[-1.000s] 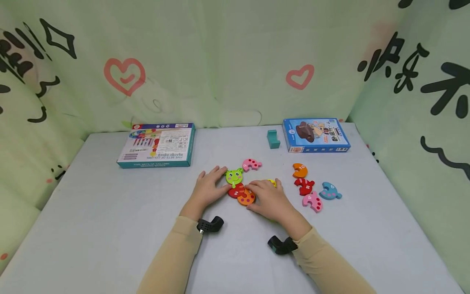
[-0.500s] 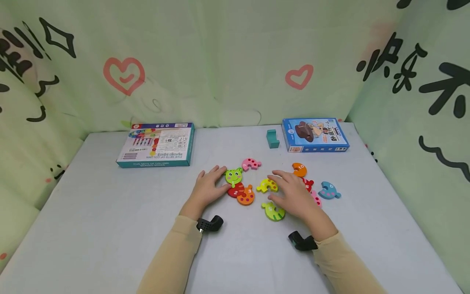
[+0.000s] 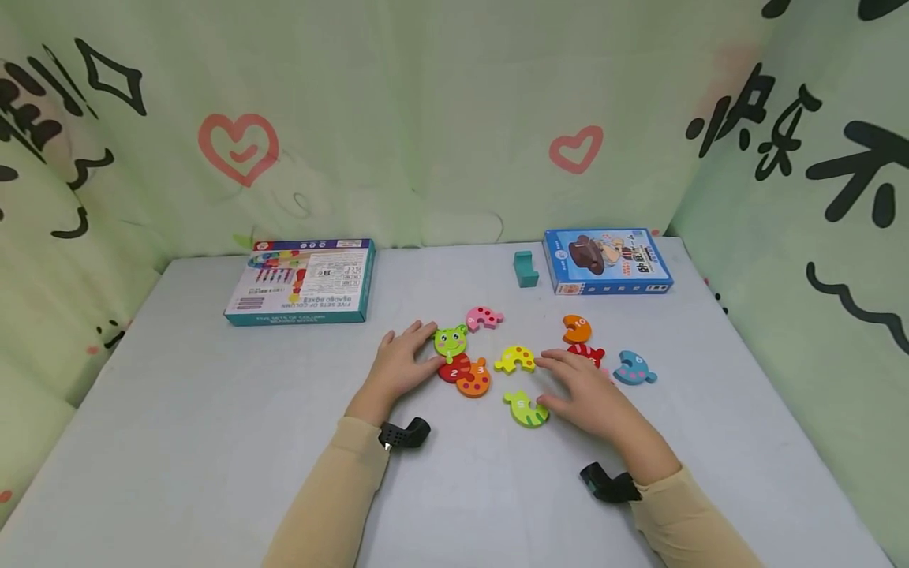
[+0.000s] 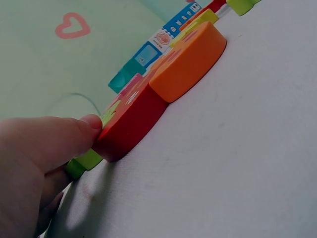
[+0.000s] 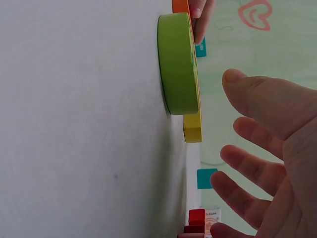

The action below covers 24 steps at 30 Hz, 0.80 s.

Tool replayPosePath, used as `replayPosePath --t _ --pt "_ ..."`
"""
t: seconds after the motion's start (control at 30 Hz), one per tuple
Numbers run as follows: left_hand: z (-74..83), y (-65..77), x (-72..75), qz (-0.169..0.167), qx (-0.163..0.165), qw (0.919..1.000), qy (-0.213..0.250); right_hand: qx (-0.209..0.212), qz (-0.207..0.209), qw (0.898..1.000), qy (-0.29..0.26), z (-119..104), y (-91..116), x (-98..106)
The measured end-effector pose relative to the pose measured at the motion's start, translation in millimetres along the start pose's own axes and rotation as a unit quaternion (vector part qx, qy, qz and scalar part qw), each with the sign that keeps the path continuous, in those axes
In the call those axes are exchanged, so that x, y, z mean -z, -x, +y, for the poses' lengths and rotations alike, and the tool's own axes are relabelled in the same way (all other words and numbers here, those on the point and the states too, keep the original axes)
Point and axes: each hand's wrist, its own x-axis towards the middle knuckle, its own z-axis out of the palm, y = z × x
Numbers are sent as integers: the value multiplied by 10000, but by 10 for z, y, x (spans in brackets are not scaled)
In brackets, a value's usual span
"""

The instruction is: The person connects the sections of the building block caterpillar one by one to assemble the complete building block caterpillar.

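Observation:
A green animal-face head piece [image 3: 450, 341] joins a red puzzle piece marked 2 [image 3: 452, 371] and an orange spotted one marked 3 [image 3: 474, 380]. My left hand [image 3: 399, 367] holds the head from its left side, with the thumb [image 4: 89, 124] where green meets red. My right hand [image 3: 589, 394] is beside the yellow spotted piece [image 3: 514, 359] and the green striped piece [image 3: 525, 410], its fingers spread and apart. In the right wrist view the green striped piece [image 5: 178, 64] stands clear of the thumb. Nothing is in that hand.
Right of the right hand lie an orange piece [image 3: 577, 329], a partly hidden red one [image 3: 588, 355] and a blue one [image 3: 634, 368]. A pink piece [image 3: 484, 318] lies behind the head. A teal block [image 3: 525, 270], a white-teal box [image 3: 301, 282] and a blue box [image 3: 607, 262] stand farther back.
My right hand has let go of the orange piece and drawn away to the right, uncovering the yellow and green striped pieces. My left hand has stayed in place.

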Motion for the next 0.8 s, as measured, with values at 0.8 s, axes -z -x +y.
replayPosePath --t 0.8 --pt "-1 -3 -8 -5 -19 10000 -46 -796 168 9966 -137 379 217 349"
